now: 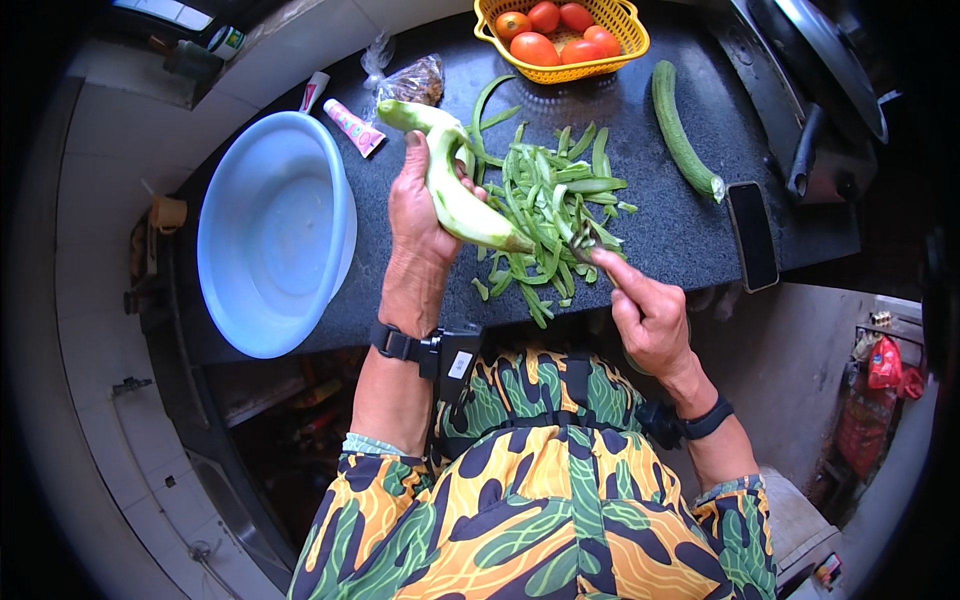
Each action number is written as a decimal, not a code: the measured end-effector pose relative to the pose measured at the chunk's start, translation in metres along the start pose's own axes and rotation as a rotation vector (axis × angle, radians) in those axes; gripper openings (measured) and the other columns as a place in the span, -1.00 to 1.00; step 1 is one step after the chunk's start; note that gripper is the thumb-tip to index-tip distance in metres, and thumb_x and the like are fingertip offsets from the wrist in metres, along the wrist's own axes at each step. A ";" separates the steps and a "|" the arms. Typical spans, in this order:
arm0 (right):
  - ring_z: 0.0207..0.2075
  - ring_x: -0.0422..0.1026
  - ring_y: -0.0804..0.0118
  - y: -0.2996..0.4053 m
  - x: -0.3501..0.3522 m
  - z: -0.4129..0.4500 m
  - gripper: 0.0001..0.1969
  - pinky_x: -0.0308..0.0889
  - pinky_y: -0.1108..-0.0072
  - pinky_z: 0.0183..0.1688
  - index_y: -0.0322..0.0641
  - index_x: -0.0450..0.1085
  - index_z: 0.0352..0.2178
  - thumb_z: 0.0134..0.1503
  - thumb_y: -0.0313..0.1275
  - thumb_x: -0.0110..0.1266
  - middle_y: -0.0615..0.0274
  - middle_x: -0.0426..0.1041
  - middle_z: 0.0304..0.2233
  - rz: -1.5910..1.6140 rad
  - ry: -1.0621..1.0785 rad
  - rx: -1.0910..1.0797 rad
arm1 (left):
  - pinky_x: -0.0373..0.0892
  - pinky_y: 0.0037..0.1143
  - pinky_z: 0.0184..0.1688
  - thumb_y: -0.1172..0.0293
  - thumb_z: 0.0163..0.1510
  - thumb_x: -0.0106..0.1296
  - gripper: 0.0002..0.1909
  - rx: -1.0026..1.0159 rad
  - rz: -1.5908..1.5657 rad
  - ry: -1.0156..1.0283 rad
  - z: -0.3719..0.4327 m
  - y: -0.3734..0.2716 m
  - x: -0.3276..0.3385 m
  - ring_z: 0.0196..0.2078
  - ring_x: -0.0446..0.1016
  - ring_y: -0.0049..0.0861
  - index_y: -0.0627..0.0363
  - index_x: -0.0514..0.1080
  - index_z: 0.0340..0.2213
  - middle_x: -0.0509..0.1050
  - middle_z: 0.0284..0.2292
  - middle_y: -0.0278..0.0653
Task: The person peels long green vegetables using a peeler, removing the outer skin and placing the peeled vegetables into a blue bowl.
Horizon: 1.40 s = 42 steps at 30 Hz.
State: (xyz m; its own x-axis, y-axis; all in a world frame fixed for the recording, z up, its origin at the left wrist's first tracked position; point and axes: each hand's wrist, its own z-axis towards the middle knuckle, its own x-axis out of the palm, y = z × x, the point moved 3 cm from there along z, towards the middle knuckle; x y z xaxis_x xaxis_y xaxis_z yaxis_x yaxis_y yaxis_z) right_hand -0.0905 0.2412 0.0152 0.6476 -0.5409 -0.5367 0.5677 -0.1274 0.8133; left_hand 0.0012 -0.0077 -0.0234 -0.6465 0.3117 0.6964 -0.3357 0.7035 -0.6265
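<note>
My left hand (424, 202) holds a curved, mostly peeled pale green gourd (476, 221), its lower end pointing towards my right. Another pale, peeled-looking length (412, 115) lies at its top by my thumb; whether the two are one piece I cannot tell. My right hand (652, 315) grips a peeler (585, 244) with bits of green peel on its head, just right of the gourd's lower tip. Under both lies a heap of green peel strips (547, 195) on the dark stone counter (675, 247). An unpeeled, ridged green gourd (679, 131) with a cut end rests at the right.
A blue plastic basin (277, 232) stands at the left, beside a pink tube (354, 127) and a tied plastic bag (412, 81). At the back is a yellow basket (562, 73) of tomatoes. A smartphone (753, 236) and a gas stove (795, 112) are on the right.
</note>
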 end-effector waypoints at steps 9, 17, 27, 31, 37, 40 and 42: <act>-0.55 0.49 0.11 -0.002 0.034 0.037 -0.55 0.38 0.41 -0.51 -0.08 0.36 -0.02 -0.01 -0.56 0.01 0.06 0.50 -0.49 -0.112 -0.165 -0.036 | 0.32 -0.53 -0.53 -0.02 0.17 -0.13 -0.58 -0.417 -0.282 0.068 -0.024 0.060 0.021 -0.58 0.35 -0.52 0.12 0.33 -0.24 0.41 -0.55 -0.25; -0.66 0.43 0.28 0.000 0.045 0.045 -0.49 0.33 0.47 -0.60 -0.02 0.34 0.02 -0.05 -0.51 0.07 0.24 0.40 -0.66 -0.441 -0.225 -0.140 | 0.39 -0.48 -0.33 0.04 0.21 -0.17 -0.63 -0.329 -0.252 -0.012 -0.035 0.077 0.035 -0.37 0.39 -0.50 0.09 0.34 -0.20 0.42 -0.38 -0.29; -0.67 0.43 0.31 0.009 0.040 0.037 -0.54 0.31 0.49 -0.63 -0.12 0.37 -0.03 -0.06 -0.49 0.07 0.20 0.43 -0.64 -0.400 -0.132 -0.130 | 0.42 -0.47 -0.21 0.14 0.26 -0.23 -0.64 -0.190 -0.140 0.018 -0.039 0.074 0.030 -0.30 0.43 -0.51 0.19 0.34 -0.15 0.44 -0.30 -0.27; -0.61 0.48 0.25 0.008 0.035 0.034 -0.56 0.35 0.46 -0.58 -0.14 0.37 -0.04 -0.04 -0.51 0.05 0.11 0.49 -0.54 -0.290 -0.105 -0.134 | 0.44 -0.46 -0.25 0.09 0.24 -0.20 -0.59 -0.200 -0.099 0.114 -0.036 0.073 0.024 -0.33 0.46 -0.49 0.22 0.33 -0.13 0.44 -0.31 -0.25; -0.53 0.50 0.13 0.003 0.031 0.026 -0.52 0.39 0.42 -0.49 -0.14 0.35 -0.01 -0.04 -0.55 0.02 0.06 0.52 -0.44 -0.092 -0.032 -0.088 | 0.44 -0.45 -0.19 0.00 0.17 -0.11 -0.47 -0.146 0.089 0.095 -0.040 0.059 0.034 -0.23 0.48 -0.46 0.28 0.31 -0.09 0.46 -0.22 -0.15; -0.52 0.50 0.10 0.002 0.027 0.024 -0.54 0.40 0.42 -0.46 -0.15 0.37 -0.02 -0.04 -0.57 -0.01 0.02 0.52 -0.40 0.016 -0.002 -0.093 | 0.44 -0.46 -0.19 0.01 0.16 -0.09 -0.46 -0.077 0.135 0.155 -0.037 0.054 0.039 -0.23 0.48 -0.46 0.29 0.31 -0.08 0.46 -0.22 -0.14; -0.52 0.53 0.21 0.008 0.022 0.024 -0.57 0.41 0.48 -0.44 -0.20 0.40 -0.06 -0.02 -0.60 -0.06 -0.02 0.52 -0.38 0.150 0.089 -0.028 | 0.44 -0.46 -0.18 0.01 0.16 -0.08 -0.46 -0.043 0.163 0.171 -0.035 0.046 0.038 -0.23 0.48 -0.46 0.30 0.31 -0.08 0.46 -0.22 -0.14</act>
State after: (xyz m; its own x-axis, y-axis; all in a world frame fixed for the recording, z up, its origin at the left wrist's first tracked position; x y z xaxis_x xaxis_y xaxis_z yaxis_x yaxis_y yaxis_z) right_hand -0.0838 0.2079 0.0151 0.7681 -0.4758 -0.4285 0.4744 -0.0266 0.8799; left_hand -0.0148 0.0588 -0.0131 -0.5630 0.5246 0.6386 -0.2048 0.6601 -0.7228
